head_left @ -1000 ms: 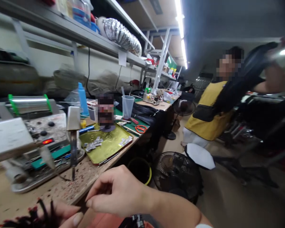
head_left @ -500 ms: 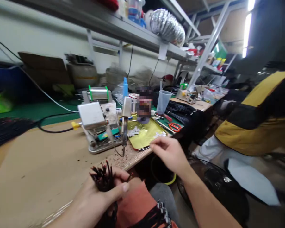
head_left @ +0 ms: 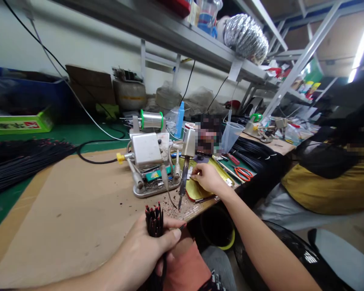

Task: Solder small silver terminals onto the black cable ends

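My left hand (head_left: 139,244) is closed around a bundle of black wires (head_left: 154,222) with reddish ends pointing up. One wire sticks out between thumb and forefinger toward the right. Over the yellow tray (head_left: 194,194), my right hand (head_left: 210,178) has thumb and forefinger pinched beside small whitish parts (head_left: 189,173); whatever is between the fingertips is too small to make out. A soldering iron (head_left: 184,178) hangs tip down from a stand just left of the tray, above and to the right of the wire bundle.
A solder feeder (head_left: 148,149) with a solder spool (head_left: 152,120) stands left of the iron. Orange-handled scissors (head_left: 243,173) and a plastic cup (head_left: 231,135) lie beyond the tray. More black wires (head_left: 27,161) are at far left. Another person in yellow and black (head_left: 318,188) is at right.
My right hand has moved from the tray's near edge to over the tray, at the small parts. The view has turned left; my left hand still grips the wires.
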`<state>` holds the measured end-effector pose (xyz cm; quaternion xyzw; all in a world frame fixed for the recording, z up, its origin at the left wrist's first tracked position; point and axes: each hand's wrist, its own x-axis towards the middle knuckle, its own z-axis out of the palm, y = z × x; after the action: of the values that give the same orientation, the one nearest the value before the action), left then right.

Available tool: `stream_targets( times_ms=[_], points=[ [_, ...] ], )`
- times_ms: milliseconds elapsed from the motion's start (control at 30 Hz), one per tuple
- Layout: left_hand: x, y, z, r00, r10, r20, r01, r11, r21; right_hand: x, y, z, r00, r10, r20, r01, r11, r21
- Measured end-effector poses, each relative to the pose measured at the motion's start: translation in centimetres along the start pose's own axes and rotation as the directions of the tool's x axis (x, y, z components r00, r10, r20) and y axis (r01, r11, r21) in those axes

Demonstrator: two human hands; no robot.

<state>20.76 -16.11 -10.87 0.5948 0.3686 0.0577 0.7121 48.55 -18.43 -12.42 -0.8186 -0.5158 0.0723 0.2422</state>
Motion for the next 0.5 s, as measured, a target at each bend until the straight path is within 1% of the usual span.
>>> stream_targets(
  times_ms=[100, 200, 267, 367, 433, 500],
  points=[
    [0.0, 0.4, 0.0, 1.000, -0.003, -0.022, 0.004, 0.999, 0.043, -0.1, 0.1, 0.4, 1.000, 0.003, 0.009, -0.003, 1.000, 0.010],
    [-0.2, 0.8, 0.1, 0.999, 0.024, -0.029, -0.022, 0.998, 0.059, -0.4, -0.3, 0.5, 1.000, -0.001, -0.026, 0.003, 0.998, 0.060],
    [-0.3, 1.0, 0.2, 0.999, 0.041, -0.032, -0.039, 0.997, 0.067, -0.6, -0.6, 0.3, 0.997, -0.008, -0.075, 0.017, 0.994, 0.113],
    [-0.1, 0.8, 0.1, 0.997, 0.056, -0.056, -0.054, 0.998, 0.045, -1.7, -0.8, -0.7, 0.981, 0.002, -0.194, 0.041, 0.975, 0.216],
    [0.3, 0.5, -0.1, 0.995, 0.061, -0.073, -0.059, 0.998, 0.031, -3.2, -0.9, -1.4, 0.962, 0.039, -0.272, 0.049, 0.949, 0.310],
    [0.6, 0.1, -0.5, 0.996, 0.052, -0.071, -0.049, 0.998, 0.036, -5.1, -1.2, -2.0, 0.945, 0.088, -0.316, 0.058, 0.904, 0.424]
  ],
)
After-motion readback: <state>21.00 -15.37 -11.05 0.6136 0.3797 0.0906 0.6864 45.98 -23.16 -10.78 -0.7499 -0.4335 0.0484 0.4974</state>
